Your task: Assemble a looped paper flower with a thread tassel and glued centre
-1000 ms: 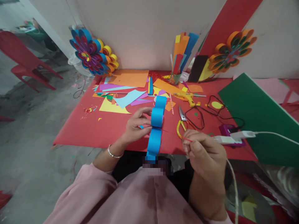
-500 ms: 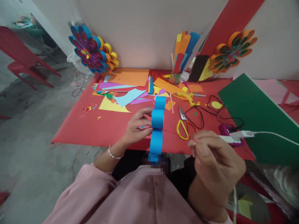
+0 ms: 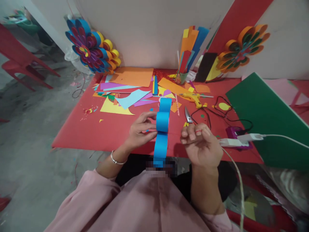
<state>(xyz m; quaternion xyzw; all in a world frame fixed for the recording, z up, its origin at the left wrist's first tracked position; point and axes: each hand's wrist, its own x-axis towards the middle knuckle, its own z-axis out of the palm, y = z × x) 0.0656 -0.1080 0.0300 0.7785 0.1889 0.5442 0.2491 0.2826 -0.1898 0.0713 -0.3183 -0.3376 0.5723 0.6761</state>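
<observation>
My left hand (image 3: 141,130) is closed on a blue paper-loop flower (image 3: 162,121), seen edge-on, its curled strips stacked one above another over the table's front edge. Part of those fingers lies behind the loops. To the right, my right hand (image 3: 204,146) is raised with curled fingers, palm turned toward me. A short bit of red thread (image 3: 198,130) shows across its fingers; the rest is too thin to follow clearly. Just beyond that hand lie scissors (image 3: 188,116), their yellow handles mostly hidden by it.
Paper scraps and sheets (image 3: 132,77) cover the back of the red table (image 3: 77,132). A yellow glue gun (image 3: 196,100) lies with its cord near a purple power strip (image 3: 238,137). Paper strips stand in a cup (image 3: 182,77). A green board (image 3: 267,119) is at right.
My right hand has moved left and slightly up, closer to the blue loops, turning palm toward me and covering the scissors' handles. My left hand keeps its hold almost unmoved.
</observation>
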